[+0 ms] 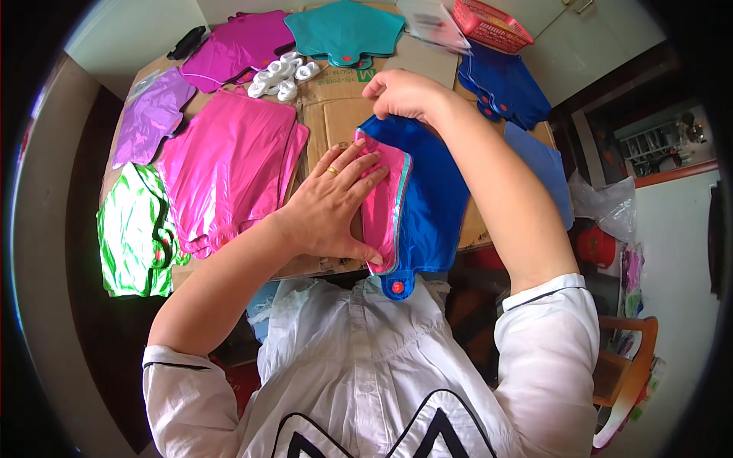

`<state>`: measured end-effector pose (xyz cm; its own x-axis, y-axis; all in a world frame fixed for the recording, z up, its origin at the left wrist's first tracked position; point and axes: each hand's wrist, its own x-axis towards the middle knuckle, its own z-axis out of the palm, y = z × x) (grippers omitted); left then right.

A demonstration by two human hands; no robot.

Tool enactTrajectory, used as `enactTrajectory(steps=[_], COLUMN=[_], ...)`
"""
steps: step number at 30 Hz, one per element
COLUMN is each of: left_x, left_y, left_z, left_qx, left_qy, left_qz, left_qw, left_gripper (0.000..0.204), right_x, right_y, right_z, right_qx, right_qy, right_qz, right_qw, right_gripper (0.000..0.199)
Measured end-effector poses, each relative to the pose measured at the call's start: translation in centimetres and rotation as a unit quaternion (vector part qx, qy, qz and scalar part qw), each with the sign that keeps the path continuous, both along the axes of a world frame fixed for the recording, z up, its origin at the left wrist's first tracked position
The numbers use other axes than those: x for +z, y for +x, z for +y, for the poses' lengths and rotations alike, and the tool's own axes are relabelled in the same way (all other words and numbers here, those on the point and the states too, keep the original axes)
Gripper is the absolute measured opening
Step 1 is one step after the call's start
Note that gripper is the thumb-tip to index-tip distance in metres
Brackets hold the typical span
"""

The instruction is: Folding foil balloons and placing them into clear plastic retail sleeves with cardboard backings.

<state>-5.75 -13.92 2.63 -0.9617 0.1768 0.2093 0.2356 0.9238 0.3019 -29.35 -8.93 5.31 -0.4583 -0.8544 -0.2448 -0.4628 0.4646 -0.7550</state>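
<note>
Left hand [332, 206] flat on pink balloon [379, 200] | right hand [403, 93] pinching blue balloon [427, 200]

- Blue balloon [431, 198]: glossy, smooth foil.
- Pink balloon [379, 206] at its nine o'clock: shiny foil.
- Tabletop sheet [336, 114]: matt brown cardboard.
- Red basket [491, 23], one o'clock: plastic mesh.

We see our left hand [336, 202] lying flat, palm down, fingers spread and pointing up and to the right, thumb stretched toward the near edge of the worktop, a ring on one finger. Our left forearm runs bare from the lower left, its white sleeve pushed up past the elbow. Our right hand [401, 91] reaches farther across the worktop, fingers curled downward, wrist bent. Our right forearm slants down to a white cuffed sleeve
</note>
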Motion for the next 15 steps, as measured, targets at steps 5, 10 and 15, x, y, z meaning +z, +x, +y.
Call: enactTrajectory(steps=[5, 10, 15], left_x=[0.1, 0.2, 0.2], left_y=[-0.1, -0.2, -0.2], left_z=[0.0, 0.0, -0.1], left_qx=[0.0, 0.001, -0.001], left_qy=[0.003, 0.001, -0.003], left_qz=[-0.009, -0.012, -0.013], left_qw=[1.0, 1.0, 1.0], left_gripper=[0.116, 0.116, 0.116], right_x=[0.7, 0.4, 0.5], right_y=[0.9, 1.1, 1.3], right_z=[0.1, -0.3, -0.3], right_qx=[0.001, -0.008, 0.004], right_qy=[0.046, 0.053, 0.06], right_qz=[0.045, 0.04, 0.06], right_qw=[0.998, 0.998, 0.996], right_gripper=[0.035, 0.031, 0.03])
